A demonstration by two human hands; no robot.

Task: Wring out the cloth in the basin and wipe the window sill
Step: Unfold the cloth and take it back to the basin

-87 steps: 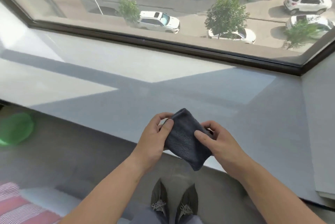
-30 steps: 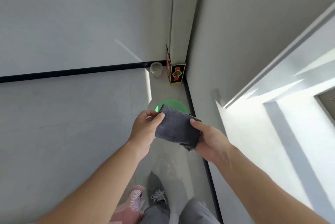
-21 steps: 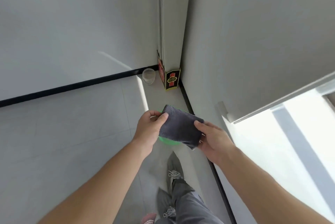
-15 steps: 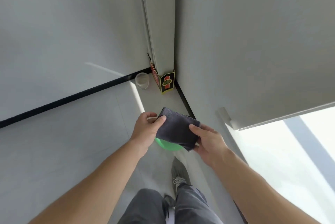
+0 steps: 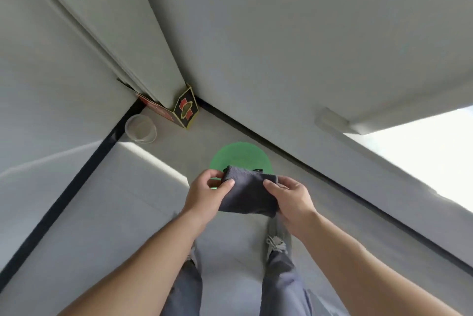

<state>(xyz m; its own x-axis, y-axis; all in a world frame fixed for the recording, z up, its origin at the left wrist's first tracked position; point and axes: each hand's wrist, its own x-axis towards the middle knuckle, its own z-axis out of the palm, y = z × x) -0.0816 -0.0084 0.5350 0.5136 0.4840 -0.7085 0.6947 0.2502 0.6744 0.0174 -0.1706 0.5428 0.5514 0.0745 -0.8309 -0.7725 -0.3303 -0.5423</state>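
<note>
A folded dark grey cloth (image 5: 247, 193) is held in the air between both hands, directly above a round green basin (image 5: 240, 156) that stands on the floor by the wall. My left hand (image 5: 208, 194) pinches the cloth's left edge with thumb and fingers. My right hand (image 5: 290, 199) grips its right edge. The cloth hides the near part of the basin. The window sill (image 5: 419, 147) shows as a bright, sunlit slab at the right edge.
A clear plastic cup (image 5: 140, 127) and a black, red and yellow carton (image 5: 185, 109) stand in the floor corner beyond the basin. A black skirting strip (image 5: 76, 180) runs along the left wall. My two shoes (image 5: 276, 241) stand just behind the basin.
I have turned away from the sill and stepped up to the floor corner; the green basin now lies straight below the cloth, which both hands still hold.
</note>
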